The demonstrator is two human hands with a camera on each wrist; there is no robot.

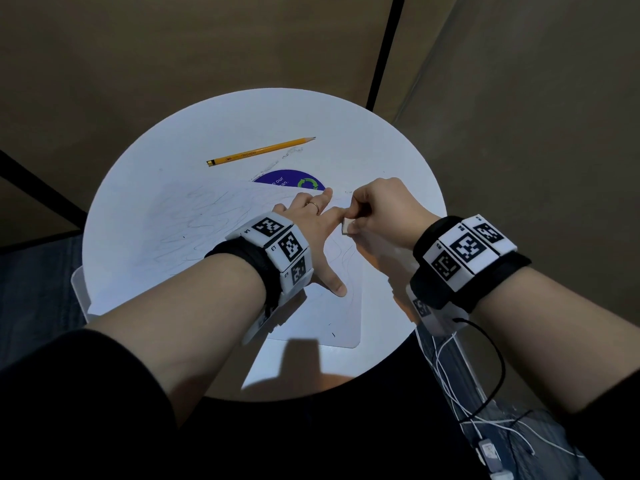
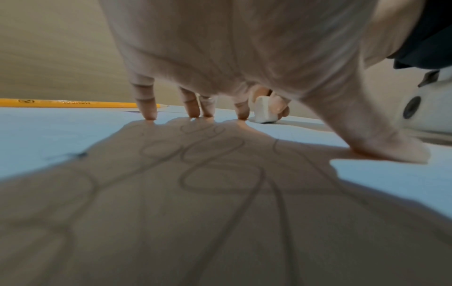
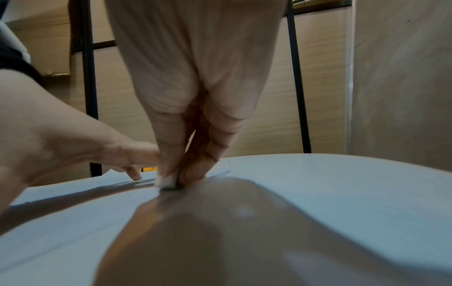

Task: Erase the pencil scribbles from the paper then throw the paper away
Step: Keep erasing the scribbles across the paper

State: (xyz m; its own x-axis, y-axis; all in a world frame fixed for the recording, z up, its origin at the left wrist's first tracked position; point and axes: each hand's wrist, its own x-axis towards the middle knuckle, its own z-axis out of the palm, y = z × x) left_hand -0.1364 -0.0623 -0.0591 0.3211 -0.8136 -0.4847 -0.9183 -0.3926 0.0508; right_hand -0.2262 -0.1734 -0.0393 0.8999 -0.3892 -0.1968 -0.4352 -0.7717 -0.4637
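The paper [image 1: 194, 237] lies flat on the round white counter [image 1: 381, 154], pencil scribbles [image 2: 215, 174] across it. The left hand [image 1: 311, 233] presses it down with spread, straight fingers. Just beside that hand, the right hand [image 1: 377, 209] pinches a white eraser [image 2: 263, 112] against the paper. A yellow pencil [image 1: 259, 152] lies beyond the paper.

Left hand [image 1: 313, 230] lies flat, fingers [image 2: 149, 108] spread; right hand [image 1: 381, 209] pinches, fingers curled.
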